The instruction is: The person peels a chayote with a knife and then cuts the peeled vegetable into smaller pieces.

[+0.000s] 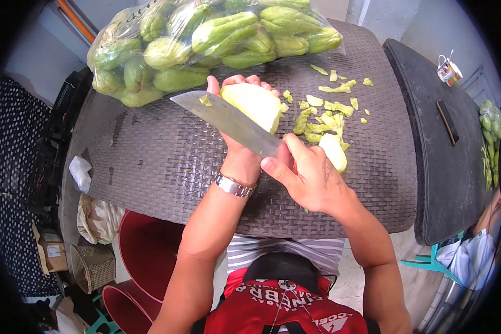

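Note:
My left hand (235,149), palm up with a metal-band watch on its wrist, cups a peeled pale chayote (255,104). My right hand (317,179) is closed round the handle of a broad kitchen knife (228,123). Its blade slants up to the left across the near side of the chayote, with a scrap of peel stuck near the tip. Another peeled chayote (333,152) lies on the table just beyond my right hand, partly covered by it. Green peel scraps (320,121) are strewn beside and beyond it.
A clear plastic bag of green chayotes (222,36) lies along the far edge of the dark woven-pattern table (161,161). To the right, a second dark table (423,139) holds a mug (448,71) and a dark phone-like slab (447,122). Red tubs (145,250) stand below left.

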